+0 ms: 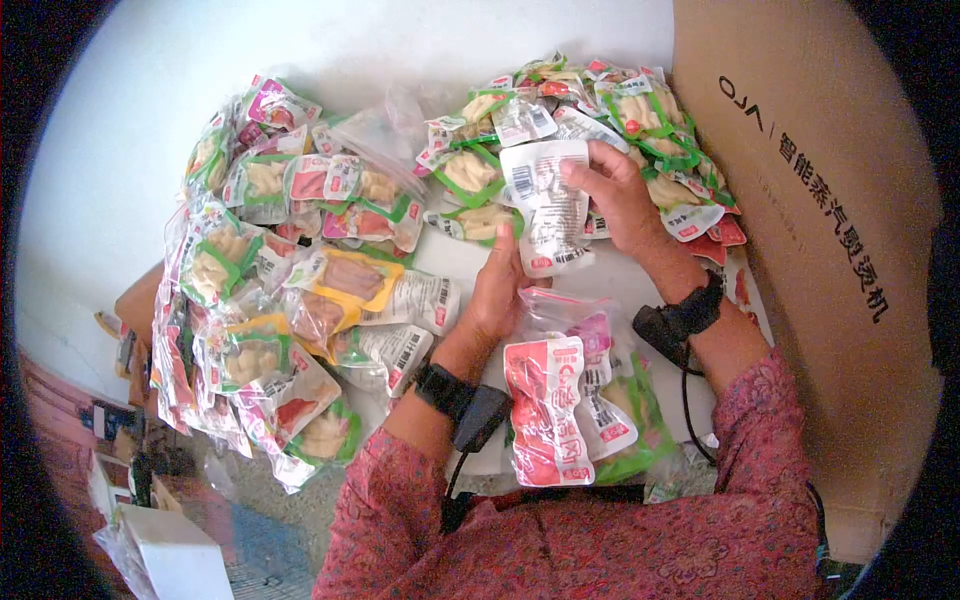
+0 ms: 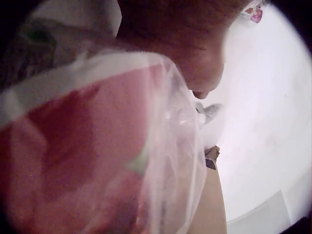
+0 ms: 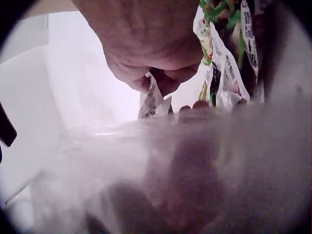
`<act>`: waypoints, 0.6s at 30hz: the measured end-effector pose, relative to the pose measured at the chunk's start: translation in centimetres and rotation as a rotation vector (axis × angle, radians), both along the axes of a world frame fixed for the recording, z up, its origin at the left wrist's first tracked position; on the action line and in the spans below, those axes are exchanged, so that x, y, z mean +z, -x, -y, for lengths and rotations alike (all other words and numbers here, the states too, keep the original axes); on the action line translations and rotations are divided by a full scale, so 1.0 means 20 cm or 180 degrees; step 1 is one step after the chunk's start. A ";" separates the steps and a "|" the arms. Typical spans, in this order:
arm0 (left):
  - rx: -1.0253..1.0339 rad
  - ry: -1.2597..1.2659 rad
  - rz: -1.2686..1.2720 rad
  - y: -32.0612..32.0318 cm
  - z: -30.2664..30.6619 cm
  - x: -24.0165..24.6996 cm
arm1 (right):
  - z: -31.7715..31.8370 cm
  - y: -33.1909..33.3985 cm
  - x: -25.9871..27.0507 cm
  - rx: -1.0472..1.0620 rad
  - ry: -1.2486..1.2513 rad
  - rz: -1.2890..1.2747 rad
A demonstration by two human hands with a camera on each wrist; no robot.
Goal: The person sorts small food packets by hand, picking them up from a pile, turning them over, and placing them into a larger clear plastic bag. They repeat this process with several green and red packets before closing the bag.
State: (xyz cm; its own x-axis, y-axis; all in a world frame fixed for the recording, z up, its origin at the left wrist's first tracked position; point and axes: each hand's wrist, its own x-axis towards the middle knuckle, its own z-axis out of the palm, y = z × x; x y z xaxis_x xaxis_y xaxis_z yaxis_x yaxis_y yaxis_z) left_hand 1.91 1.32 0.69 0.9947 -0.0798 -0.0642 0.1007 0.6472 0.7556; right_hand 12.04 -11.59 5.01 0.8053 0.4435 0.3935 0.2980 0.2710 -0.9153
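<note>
My right hand (image 1: 622, 195) pinches a white printed snack packet (image 1: 545, 205) by its upper right part, thumb across the front. The packet hangs upright with its barcode side toward me. Just below and left of it, my left hand (image 1: 497, 290) holds the mouth of a clear zip bag (image 1: 560, 308), its thumb pointing up and most of its fingers hidden. Inside the bag are a red-and-white packet (image 1: 545, 410), a purple-and-white one (image 1: 605, 400) and a green-edged one. In the right wrist view, fingertips (image 3: 192, 107) show over the bag's blurred plastic.
A large heap of snack packets (image 1: 255, 270) covers the left side of the white table. Another heap (image 1: 660, 130) lies at the back right, against a tall cardboard box (image 1: 800, 270). A clear plastic bag (image 1: 385, 140) lies on the left heap.
</note>
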 end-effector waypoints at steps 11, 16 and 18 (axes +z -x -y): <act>0.0238 -0.2478 0.0322 0.03 -0.04 0.01 | 0.11 -0.08 0.10 -0.0849 0.0645 0.0974; 0.0881 -0.3043 0.1109 0.09 0.00 0.14 | 0.18 -0.14 0.16 -0.1399 0.0777 0.1430; 0.0870 -0.3070 0.1302 0.11 0.00 0.18 | 0.17 -0.14 0.15 -0.1384 0.0766 0.1351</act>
State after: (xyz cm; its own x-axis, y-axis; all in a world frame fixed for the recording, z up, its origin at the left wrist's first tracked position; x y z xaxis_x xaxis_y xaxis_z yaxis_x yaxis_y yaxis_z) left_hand -0.21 1.24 4.29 0.9315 0.0542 0.3597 -0.3323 -0.2757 0.9020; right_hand 14.91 -15.04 8.08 0.7277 0.2277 0.6470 0.6830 -0.1534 -0.7141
